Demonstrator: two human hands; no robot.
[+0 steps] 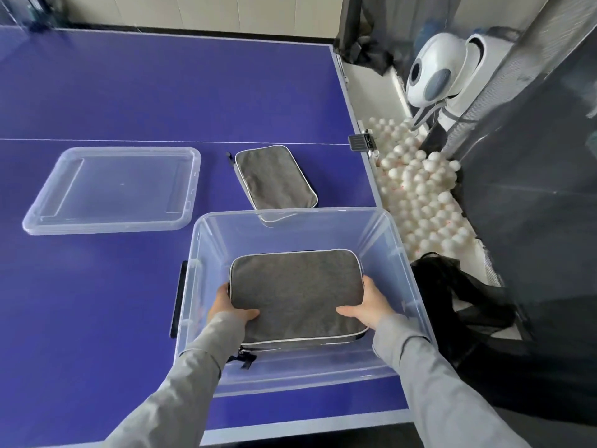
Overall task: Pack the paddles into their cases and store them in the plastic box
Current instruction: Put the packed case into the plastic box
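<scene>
- A clear plastic box (pixel 392 250) is sitting open near the front right corner of a blue table tennis table (pixel 129 92).
- Both hands are reaching down into the box, each gripping one side of a gray zipped case (pixel 295 289) with pale piping round its edge.
- The left hand (pixel 227 307) is holding the case's left edge, thumb lying on top and fingers curling underneath.
- The right hand (pixel 366 305) is holding the right edge the same way, thumb pointing inward across the fabric.
- The case is lying flat and low inside the box; whether it is touching the bottom, I cannot tell.
- A black zipper pull (pixel 244 358) is hanging off the case's near left corner.
- A second gray case (pixel 274 181) is lying closed on the table just behind the box, its near end showing through the box's far wall.
- The box's clear lid (pixel 111 190) is resting flat on the table, to the left of that second case.
- Gray sleeves (pixel 181 383) are covering both forearms.
- White balls (pixel 423 195) are lying heaped off the table's right edge, beside a white machine (pixel 433 72) and black netting (pixel 458 305).
</scene>
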